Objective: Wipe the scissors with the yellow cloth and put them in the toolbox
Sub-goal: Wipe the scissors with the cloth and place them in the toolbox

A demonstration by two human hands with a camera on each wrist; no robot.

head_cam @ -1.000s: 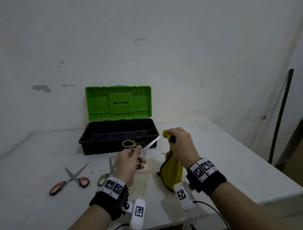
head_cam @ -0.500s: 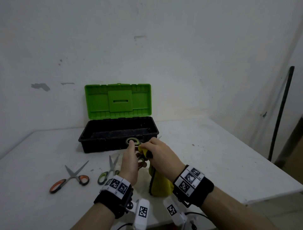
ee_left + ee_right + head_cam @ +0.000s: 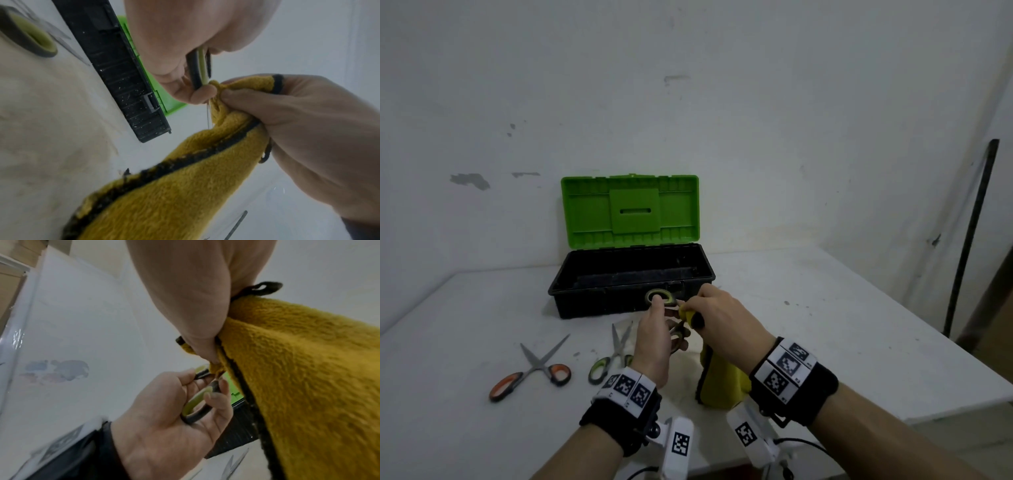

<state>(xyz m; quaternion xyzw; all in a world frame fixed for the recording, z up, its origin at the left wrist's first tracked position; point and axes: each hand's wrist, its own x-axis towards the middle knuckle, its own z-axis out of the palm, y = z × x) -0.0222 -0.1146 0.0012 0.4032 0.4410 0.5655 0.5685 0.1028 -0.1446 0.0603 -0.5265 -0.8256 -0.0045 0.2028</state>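
Nearest to the person, both hands work together just in front of the toolbox. The left hand (image 3: 654, 337) has its fingers curled through the handle loops of the green-and-grey handled steel scissors (image 3: 197, 404), so it is grasping them above the white surface (image 3: 825, 325), w/ one loop showing above the hand at approx. the box's front edge. The right hand (image 3: 722, 322) is clenched on the fuzzy yellow cloth with black trim (image 3: 722, 383), bunched right against the handles, and the rest of the cloth hangs down. The blades are mostly hidden inside the cloth, so how far they are wiped I cannot tell. To do this wipe well, I think the right hand should pinch the blades flat through the cloth and pull from the pivot to the tip, away from the left hand, never along the sharp edge, w/ the left hand keeping the handles steady. To the left on the surface lie a second pair of green-handled scissors (image 3: 609, 359) and, farther left, orange-handled scissors (image 3: 530, 373), both untouched. Behind the hands stands the black plastic toolbox with open green lid (image 3: 630, 270), its inside looks free, ready for the scissors.
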